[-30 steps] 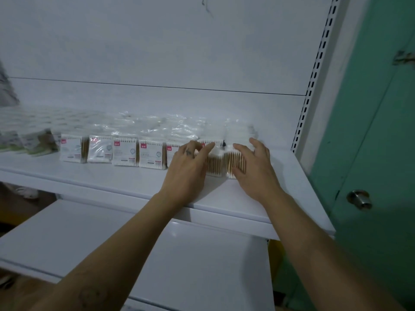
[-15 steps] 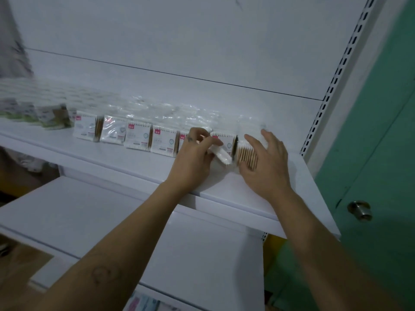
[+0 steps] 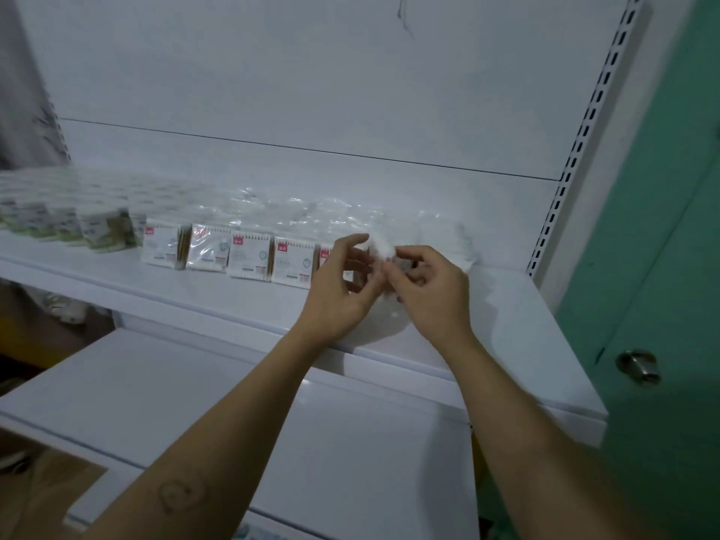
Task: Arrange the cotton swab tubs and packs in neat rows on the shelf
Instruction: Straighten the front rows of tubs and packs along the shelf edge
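Note:
A row of white cotton swab packs (image 3: 249, 257) with red corner labels stands along the upper shelf (image 3: 218, 302), with more clear-wrapped packs behind it. At the row's right end my left hand (image 3: 343, 286) and my right hand (image 3: 432, 294) meet. Together they pinch one blurred white cotton swab pack (image 3: 381, 248) between fingertips, lifted a little off the shelf. Green-labelled tubs (image 3: 103, 231) crowd the shelf's left part, blurred.
A lower white shelf (image 3: 187, 407) juts out beneath my arms. A slotted white upright (image 3: 574, 157) bounds the shelf on the right. Beyond it is a green door (image 3: 670, 267) with a metal knob (image 3: 639, 366). Bare shelf surface lies right of my hands.
Both hands have left the packs standing at the row's end and now hold one pack up between them. The view has shifted slightly.

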The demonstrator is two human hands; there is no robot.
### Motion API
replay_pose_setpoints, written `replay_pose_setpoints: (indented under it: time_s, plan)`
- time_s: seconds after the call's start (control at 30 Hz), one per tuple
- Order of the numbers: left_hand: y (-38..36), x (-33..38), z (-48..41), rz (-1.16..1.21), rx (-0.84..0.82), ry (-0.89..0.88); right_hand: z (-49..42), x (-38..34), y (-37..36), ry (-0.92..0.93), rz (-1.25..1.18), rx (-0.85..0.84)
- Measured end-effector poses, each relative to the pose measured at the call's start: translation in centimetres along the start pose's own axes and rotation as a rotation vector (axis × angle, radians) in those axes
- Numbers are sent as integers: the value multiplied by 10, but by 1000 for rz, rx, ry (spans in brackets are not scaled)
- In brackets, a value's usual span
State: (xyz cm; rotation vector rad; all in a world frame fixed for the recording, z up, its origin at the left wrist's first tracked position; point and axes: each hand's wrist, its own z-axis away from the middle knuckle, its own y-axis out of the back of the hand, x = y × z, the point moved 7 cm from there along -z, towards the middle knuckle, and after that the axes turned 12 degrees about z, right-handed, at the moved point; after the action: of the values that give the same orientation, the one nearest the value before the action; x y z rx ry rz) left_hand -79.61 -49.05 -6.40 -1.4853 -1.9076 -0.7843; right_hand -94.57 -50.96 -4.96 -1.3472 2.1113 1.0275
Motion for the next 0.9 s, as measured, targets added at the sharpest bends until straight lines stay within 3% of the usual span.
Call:
replay_pose_setpoints:
  time_s: [0.1,0.2,0.33,0.57,0.73,0.9]
  plan:
    - [-4,-6,0,-52,-73,32,5,5,-12,-47,-148,-99]
    - [-1,-11,-4,-72,-78,64,3,9,-10,-48,-131,-63]
    - [0,-18,-6,-58,-78,102,-1,8,4,43,172,34]
    - [2,-23,-9,-63,-64,163,-15,1,-5,199,484,-198]
    - [15,-20,-10,-271,173,117,-28,4,-2,177,648,-170]
    - [4,-18,-10,-510,156,50,-39,-6,-12,233,903,-161]
